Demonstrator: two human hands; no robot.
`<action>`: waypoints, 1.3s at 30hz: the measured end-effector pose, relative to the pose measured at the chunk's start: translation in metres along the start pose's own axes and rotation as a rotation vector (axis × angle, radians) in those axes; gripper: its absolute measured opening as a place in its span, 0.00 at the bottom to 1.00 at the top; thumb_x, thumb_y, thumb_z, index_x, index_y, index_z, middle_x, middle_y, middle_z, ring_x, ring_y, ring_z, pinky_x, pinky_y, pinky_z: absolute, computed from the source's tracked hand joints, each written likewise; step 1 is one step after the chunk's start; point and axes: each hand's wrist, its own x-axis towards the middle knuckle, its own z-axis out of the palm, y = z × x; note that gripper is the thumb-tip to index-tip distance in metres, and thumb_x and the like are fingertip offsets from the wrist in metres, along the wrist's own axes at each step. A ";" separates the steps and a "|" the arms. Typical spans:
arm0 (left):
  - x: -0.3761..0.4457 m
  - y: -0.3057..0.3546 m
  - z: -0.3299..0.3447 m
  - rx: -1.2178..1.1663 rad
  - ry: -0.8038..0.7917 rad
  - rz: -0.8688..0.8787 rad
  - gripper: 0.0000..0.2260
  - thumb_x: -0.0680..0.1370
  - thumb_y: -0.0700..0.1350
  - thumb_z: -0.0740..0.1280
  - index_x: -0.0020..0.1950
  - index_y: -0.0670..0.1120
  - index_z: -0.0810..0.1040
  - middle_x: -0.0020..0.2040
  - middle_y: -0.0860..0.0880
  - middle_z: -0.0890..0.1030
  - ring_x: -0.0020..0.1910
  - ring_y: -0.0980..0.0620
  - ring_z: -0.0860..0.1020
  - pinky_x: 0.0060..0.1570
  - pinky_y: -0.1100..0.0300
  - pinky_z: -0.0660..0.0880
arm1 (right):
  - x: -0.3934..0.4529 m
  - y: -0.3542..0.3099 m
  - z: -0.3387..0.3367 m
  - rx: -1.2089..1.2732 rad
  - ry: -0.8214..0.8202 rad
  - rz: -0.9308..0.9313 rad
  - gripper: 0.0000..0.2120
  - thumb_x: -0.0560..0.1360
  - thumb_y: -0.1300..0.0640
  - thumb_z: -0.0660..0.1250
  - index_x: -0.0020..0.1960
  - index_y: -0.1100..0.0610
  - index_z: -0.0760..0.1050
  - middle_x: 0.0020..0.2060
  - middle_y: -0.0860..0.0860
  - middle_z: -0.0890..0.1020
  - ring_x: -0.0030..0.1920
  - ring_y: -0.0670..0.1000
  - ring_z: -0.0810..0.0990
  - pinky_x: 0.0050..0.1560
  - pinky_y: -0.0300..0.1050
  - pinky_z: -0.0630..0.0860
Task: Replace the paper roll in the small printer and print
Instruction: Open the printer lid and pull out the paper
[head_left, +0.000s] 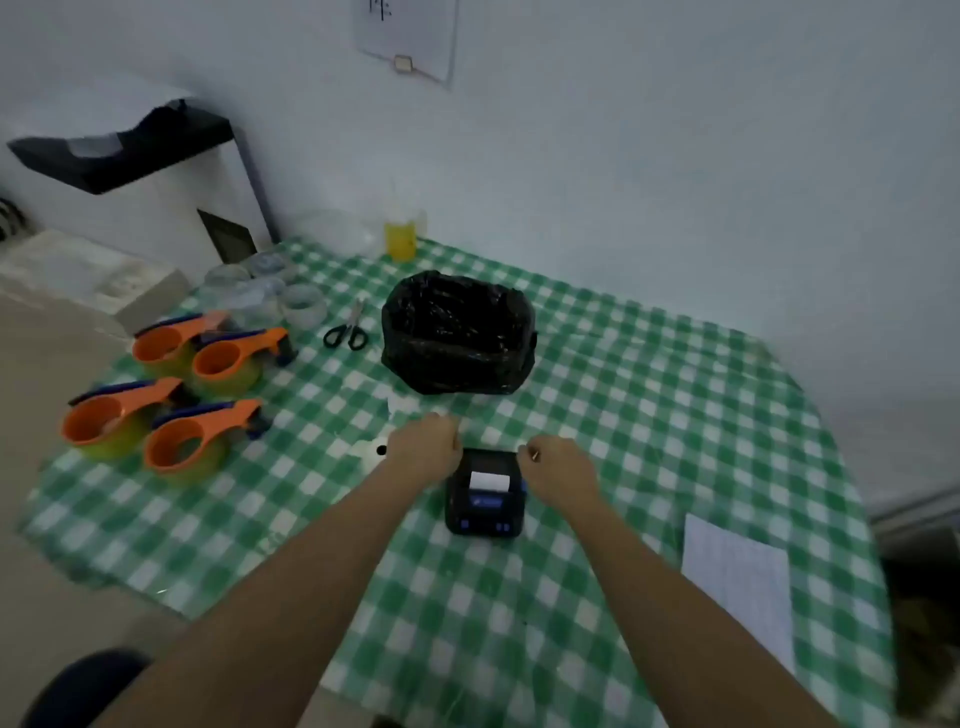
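The small printer (485, 491) is sitting on the green checked counter (649, 415), directly between the two hands, with a white strip of paper (488, 480) showing in its top opening. The left hand (426, 444) is pressing against the printer's far left corner, and the right hand (558, 462) is resting at its far right corner. Both hands are curled, knuckles up, fingers tucked toward the printer's back edge; whether either grip is actually closing on the cover or merely touching it, I cannot tell, since the fingertips are hidden.

What could go wrong: if the hands are pulling unevenly, the light printer may be tipping or sliding toward the person instead of the lid releasing. If the paper is sitting crooked in the slot, shutting the cover on it could be jamming the feed and spoiling the print.

Both forearms are reaching forward nearly straight, converging on the printer, wrists slightly bent downward. Just beyond the left hand white scraps (402, 405) are lying, and farther beyond both hands a black-lined bin (457, 332) is standing.
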 end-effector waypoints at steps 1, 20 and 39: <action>0.004 -0.004 0.005 0.011 -0.057 -0.013 0.12 0.77 0.46 0.58 0.56 0.41 0.73 0.57 0.40 0.76 0.54 0.40 0.76 0.51 0.48 0.74 | 0.002 0.003 0.006 0.021 -0.023 0.044 0.17 0.77 0.54 0.57 0.38 0.65 0.74 0.32 0.56 0.74 0.33 0.54 0.71 0.33 0.44 0.67; 0.039 -0.035 0.080 -0.537 -0.267 -0.101 0.44 0.70 0.42 0.73 0.75 0.45 0.46 0.74 0.42 0.59 0.71 0.42 0.64 0.68 0.44 0.66 | 0.072 0.037 0.034 0.299 -0.465 0.683 0.12 0.73 0.59 0.69 0.36 0.66 0.74 0.29 0.59 0.79 0.28 0.53 0.79 0.30 0.45 0.81; 0.031 -0.027 0.077 -0.438 -0.238 -0.149 0.40 0.72 0.44 0.71 0.75 0.45 0.47 0.74 0.40 0.60 0.70 0.40 0.65 0.65 0.43 0.68 | 0.044 0.051 0.049 0.449 -0.286 0.519 0.11 0.75 0.64 0.65 0.34 0.62 0.71 0.31 0.62 0.78 0.29 0.54 0.76 0.37 0.50 0.79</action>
